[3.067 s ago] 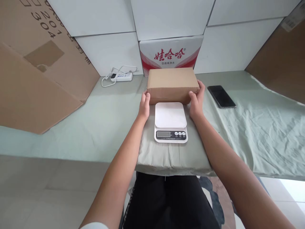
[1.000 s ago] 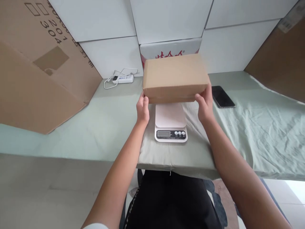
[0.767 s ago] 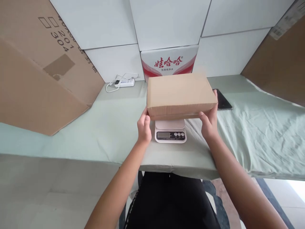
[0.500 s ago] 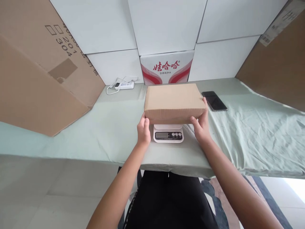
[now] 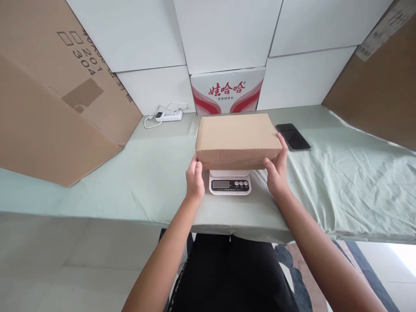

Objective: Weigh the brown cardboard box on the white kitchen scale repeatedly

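Holding box (image 5: 238,138) between left hand (image 5: 195,182) and right hand (image 5: 276,173) — both closed on its ends — seemingly resting it on scale (image 5: 230,183); releasing and reading remaining.

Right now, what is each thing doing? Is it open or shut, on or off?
cardboard box: shut, sitting over the scale, held at both ends
left hand: grip on the box's left end
right hand: grip on the box's right end
scale: display too small to read
phone: screen dark, lying flat
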A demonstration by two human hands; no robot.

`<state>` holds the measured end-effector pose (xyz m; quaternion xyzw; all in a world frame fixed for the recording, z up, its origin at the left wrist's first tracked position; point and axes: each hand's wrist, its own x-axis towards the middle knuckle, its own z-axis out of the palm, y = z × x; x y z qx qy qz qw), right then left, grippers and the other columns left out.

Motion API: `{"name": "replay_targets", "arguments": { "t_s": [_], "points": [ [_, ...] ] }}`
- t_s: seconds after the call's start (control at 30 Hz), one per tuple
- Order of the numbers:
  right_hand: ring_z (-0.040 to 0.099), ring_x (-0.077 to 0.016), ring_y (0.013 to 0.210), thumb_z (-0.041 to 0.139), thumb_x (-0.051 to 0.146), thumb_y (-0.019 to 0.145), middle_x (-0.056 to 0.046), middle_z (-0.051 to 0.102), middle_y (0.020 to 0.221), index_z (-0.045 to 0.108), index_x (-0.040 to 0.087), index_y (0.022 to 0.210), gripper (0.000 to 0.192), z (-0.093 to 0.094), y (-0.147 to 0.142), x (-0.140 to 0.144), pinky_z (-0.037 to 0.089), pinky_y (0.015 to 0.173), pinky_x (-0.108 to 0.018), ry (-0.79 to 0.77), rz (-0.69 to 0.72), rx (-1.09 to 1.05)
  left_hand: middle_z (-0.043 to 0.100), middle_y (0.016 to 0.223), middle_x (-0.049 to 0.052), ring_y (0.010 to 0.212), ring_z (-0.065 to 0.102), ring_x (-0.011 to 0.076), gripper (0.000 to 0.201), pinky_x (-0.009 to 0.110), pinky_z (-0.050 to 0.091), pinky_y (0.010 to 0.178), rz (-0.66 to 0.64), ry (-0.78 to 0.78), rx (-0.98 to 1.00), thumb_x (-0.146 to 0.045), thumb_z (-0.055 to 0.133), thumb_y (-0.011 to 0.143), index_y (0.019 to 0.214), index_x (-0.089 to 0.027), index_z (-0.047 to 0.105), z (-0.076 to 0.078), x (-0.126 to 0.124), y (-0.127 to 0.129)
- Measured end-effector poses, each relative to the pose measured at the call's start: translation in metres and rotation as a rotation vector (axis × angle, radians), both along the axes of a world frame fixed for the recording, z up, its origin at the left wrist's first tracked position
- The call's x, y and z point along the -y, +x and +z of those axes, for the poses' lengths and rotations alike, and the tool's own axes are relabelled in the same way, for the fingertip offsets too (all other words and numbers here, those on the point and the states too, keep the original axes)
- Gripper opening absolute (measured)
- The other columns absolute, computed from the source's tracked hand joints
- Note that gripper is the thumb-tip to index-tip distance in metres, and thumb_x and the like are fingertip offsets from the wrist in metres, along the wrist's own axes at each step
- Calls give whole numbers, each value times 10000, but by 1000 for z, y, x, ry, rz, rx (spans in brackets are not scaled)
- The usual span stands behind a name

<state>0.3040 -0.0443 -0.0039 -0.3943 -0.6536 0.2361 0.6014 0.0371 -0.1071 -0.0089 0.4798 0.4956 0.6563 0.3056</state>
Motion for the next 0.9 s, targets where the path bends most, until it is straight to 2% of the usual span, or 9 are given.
{"name": "replay_targets", "arguments": {
  "t_s": [0.13,0.3,0.53,0.6,0.7,0.8,0.9],
  "points": [
    [521,-436,1666,693,775,969,-110,496,1841,437,395,1760,914,2,-2,3,548,1316,-682,-2,-20,0,800,1567,124,1564,688,376,730,522,552,1307,2,-7,2,-817,503,1093,1567,-317,745,1,2,-1],
    [425,-423,1761,640,791,993,-97,468,1871,386,407,1795,925,0,0,0,443,1409,-697,-4,-21,-10,702,1712,111,1675,592,361,752,512,475,1395,-3,19,4,-824,520,1084,1625,-334,698,3,3,0],
    [450,-435,1756,667,810,971,-116,557,1807,431,363,1777,951,3,0,-4,381,1457,-703,-14,25,-19,823,1512,123,1539,707,362,703,495,564,1292,-49,44,27,-827,515,1090,1481,-312,790,4,1,-1],
    [417,-435,1778,664,833,963,-92,521,1841,431,378,1775,960,13,-2,-6,358,1471,-706,22,26,-27,837,1460,120,1510,721,359,677,493,572,1272,-30,101,19,-820,524,1090,1427,-306,806,11,-4,-6],
    [312,-433,1832,662,877,937,-63,465,1885,436,379,1767,994,40,-9,-16,293,1507,-685,133,38,-45,834,1418,116,1483,727,359,680,495,578,1249,7,234,4,-835,533,1080,1401,-295,794,30,-20,-18],
    [240,-383,1864,677,846,943,-52,460,1893,453,369,1743,958,65,-23,-42,235,1543,-597,195,79,-55,810,1429,110,1499,715,352,723,473,589,1226,-1,300,35,-895,532,1048,1399,-316,785,47,-52,-28],
    [320,-379,1832,681,845,918,-79,433,1905,468,321,1715,978,81,-45,-80,225,1549,-567,211,108,-112,806,1414,117,1509,710,364,780,462,606,1199,-21,270,77,-960,571,983,1354,-314,802,52,-94,-33]
  ]
}}
